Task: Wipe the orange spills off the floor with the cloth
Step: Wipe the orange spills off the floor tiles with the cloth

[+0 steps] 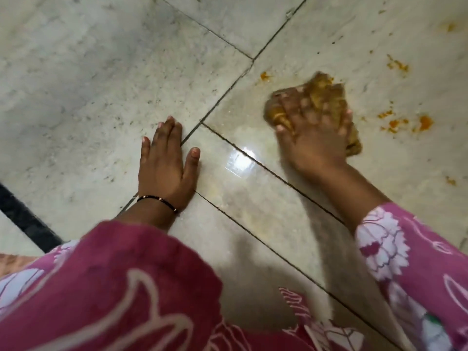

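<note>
Head view, looking down: the right hand (pixel 316 133) presses a crumpled, orange-stained yellow-brown cloth (pixel 314 92) onto the pale marbled tile floor (pixel 88 72). Its fingers curl over the bundle, so the grip is closed around the cloth, which bulges out beyond the fingertips and past the outer edge of the palm. Hand and cloth are blurred, so the exact lie of each finger cannot be told.

Just right of the grip, a cluster of bright orange spill spots (pixel 405 122) lies on the same tile, near the cloth but not touching it. Farther from the grip on that side, more orange flecks (pixel 397 64) sit apart, and a faint one (pixel 450 27) lies near the frame's top edge. A small orange spot (pixel 265 76) lies just left of the cloth's far end. Another small mark (pixel 450 181) lies nearer the wearer, right of the wrist.

Well left of the grip, the left hand (pixel 164 163) lies flat on the floor, fingers straight and holding nothing, beside a dark grout line (pixel 222 97). A thin black beaded bracelet (pixel 157 200) circles its wrist. Both arms wear pink floral-print sleeves (pixel 417 262).
</note>
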A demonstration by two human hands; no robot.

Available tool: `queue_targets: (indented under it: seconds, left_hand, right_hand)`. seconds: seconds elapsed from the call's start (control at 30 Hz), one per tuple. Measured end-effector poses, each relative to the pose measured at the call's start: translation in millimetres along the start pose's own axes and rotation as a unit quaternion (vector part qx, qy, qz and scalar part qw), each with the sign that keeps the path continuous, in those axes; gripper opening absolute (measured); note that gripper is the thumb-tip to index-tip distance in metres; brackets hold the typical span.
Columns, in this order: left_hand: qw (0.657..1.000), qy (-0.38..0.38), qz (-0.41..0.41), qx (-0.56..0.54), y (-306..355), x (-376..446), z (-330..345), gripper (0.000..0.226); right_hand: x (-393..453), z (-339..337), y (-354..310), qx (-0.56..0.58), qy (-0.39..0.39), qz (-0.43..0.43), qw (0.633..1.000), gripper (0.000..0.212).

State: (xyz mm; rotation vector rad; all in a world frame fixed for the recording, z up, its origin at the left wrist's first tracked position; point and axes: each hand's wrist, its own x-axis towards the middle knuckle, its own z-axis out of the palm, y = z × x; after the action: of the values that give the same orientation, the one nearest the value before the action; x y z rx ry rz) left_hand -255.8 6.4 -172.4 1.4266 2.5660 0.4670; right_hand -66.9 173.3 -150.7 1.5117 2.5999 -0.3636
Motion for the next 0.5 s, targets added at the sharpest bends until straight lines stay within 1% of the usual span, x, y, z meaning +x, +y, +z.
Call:
queue_targets:
  seconds: [0.07,0.13,0.2,0.23,0.27,0.3,0.37,0.43,0.5]
  left_hand:
    - [1.000,0.002,0.003,-0.003,1.1,-0.3,-1.1,0.070]
    - [1.000,0.011,-0.001,-0.018,1.8,-1.5,-2.6,0.072]
    - [0.997,0.021,-0.015,-0.070,12.5,-3.6,-1.4,0.074]
    - [0.994,0.020,-0.009,-0.103,23.4,-4.6,1.0,0.075]
    - [0.992,0.007,0.017,-0.122,36.1,-6.4,4.5,0.075]
    - [0.991,-0.014,0.063,-0.116,49.8,-9.0,10.1,0.075]
    - [0.986,-0.052,0.147,-0.058,66.1,-12.0,20.8,0.077]
    - [0.985,-0.068,0.160,-0.007,67.3,-9.5,25.9,0.077]
    - [0.984,-0.073,0.161,0.029,64.8,-8.8,28.9,0.076]
  right_hand:
    - [-16.4,-7.1,47.1,0.009,0.001,0.055,0.998,0.058]
    - [-55.5,-10.5,78.5,-0.008,-0.007,0.096,0.995,0.061]
    - [-102.1,-3.0,80.9,-0.019,-0.022,0.127,0.991,0.066]
    - [-123.9,5.2,70.8,-0.022,-0.028,0.132,0.991,0.067]
    - [-141.9,13.1,55.2,-0.026,-0.031,0.123,0.992,0.066]
    - [-155.4,20.1,38.9,-0.030,-0.029,0.102,0.994,0.066]
    - [-158.5,30.2,10.3,-0.025,-0.016,0.030,0.999,0.062]
    - [-134.0,29.6,4.7,-0.027,0.000,-0.042,0.999,0.059]
    - [-102.6,20.9,21.7,-0.048,0.016,-0.076,0.996,0.060]
